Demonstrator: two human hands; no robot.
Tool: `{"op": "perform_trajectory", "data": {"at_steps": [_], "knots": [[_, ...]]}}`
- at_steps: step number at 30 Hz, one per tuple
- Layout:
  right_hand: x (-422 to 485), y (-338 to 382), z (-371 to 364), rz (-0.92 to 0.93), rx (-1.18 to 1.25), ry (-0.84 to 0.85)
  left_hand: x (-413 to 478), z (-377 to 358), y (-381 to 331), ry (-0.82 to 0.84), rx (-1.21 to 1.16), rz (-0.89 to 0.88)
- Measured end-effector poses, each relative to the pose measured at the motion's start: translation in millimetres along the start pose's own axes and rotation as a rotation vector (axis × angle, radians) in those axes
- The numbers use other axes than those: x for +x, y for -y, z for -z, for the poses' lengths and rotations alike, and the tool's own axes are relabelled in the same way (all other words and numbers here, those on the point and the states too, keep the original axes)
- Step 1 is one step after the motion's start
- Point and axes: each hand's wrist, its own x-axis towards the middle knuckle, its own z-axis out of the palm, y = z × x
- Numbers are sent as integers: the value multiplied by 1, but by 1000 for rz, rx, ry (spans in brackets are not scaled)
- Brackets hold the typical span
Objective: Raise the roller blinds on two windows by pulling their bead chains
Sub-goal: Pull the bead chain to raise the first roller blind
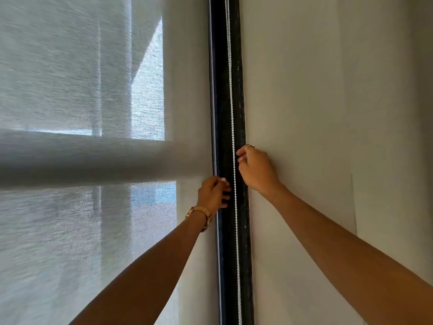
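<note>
Covering the window, blind: the sheer grey roller blind [82, 90] fills everything from 9 o'clock to centre; daylight and blurred outside shapes show through its weave.
Wristband: a gold watch [199, 213] sits on your left wrist, at about 7 o'clock of the left hand.
Left hand: your left hand [212, 194] is at the blind's right edge, fingers curled together toward the chain; the fingertips reach the dark frame, but you cannot tell whether they actually pinch the beads.
Frame: a black vertical window frame [223, 113] runs from 12 o'clock to 6 o'clock through the centre.
Chain: the white bead chain [230, 90] hangs down the front of that frame, passing between your two hands.
Right hand: your right hand [255, 170] is higher, at 1 o'clock of the left one, thumb and fingers closed just beside the chain; the grip itself is hidden.
Ring: a thin ring [249, 146] shows on a finger of the right hand.
Wall: a plain beige wall [339, 113] takes up the 3 o'clock side.
</note>
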Motion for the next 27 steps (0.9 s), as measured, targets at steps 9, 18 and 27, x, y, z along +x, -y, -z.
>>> {"op": "perform_trajectory", "data": {"at_steps": [9,18,27], "knots": [[26,13,-6,-33,96,-30,11,5,-8,206,-67,-173],[50,33,6,-160,430,37,2,0,6,-80,-165,-260],[66,37,-11,-155,399,-11,-18,-9,5,-458,-109,-506]]}}
